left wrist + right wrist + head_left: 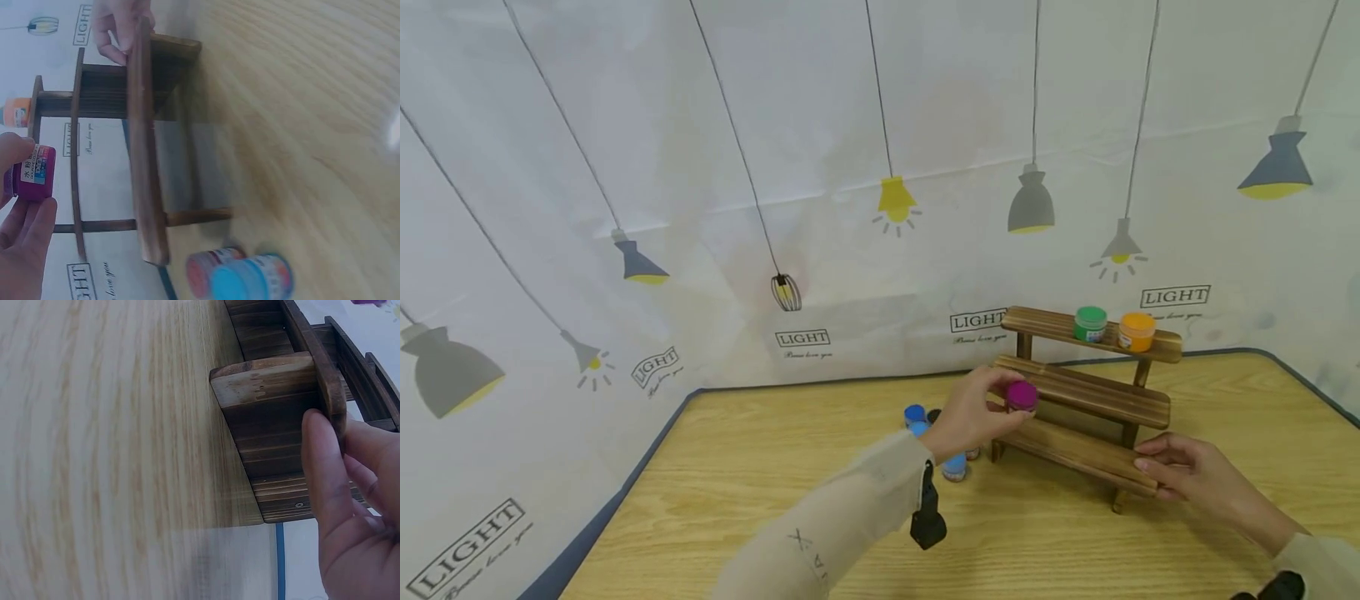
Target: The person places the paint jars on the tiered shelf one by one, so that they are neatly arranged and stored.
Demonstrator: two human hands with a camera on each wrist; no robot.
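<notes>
A purple paint jar (1022, 396) is pinched between the thumb and fingers of my left hand (973, 412), in front of the middle tier of a brown wooden three-tier stand (1075, 446). The jar's printed label faces the camera in the left wrist view. My right hand (1198, 477) grips the right end of the stand's lowest shelf, with the thumb (325, 462) on one face and the fingers on the other. A green jar (1090, 323) and an orange jar (1137, 332) sit on the top shelf toward its right end.
Several jars stand on the wooden table (760, 467) left of the stand, partly hidden by my left arm, among them a dark blue jar (914, 414), a light blue jar (954, 467) and a reddish jar (203, 275). A lamp-printed backdrop (835, 258) rises behind.
</notes>
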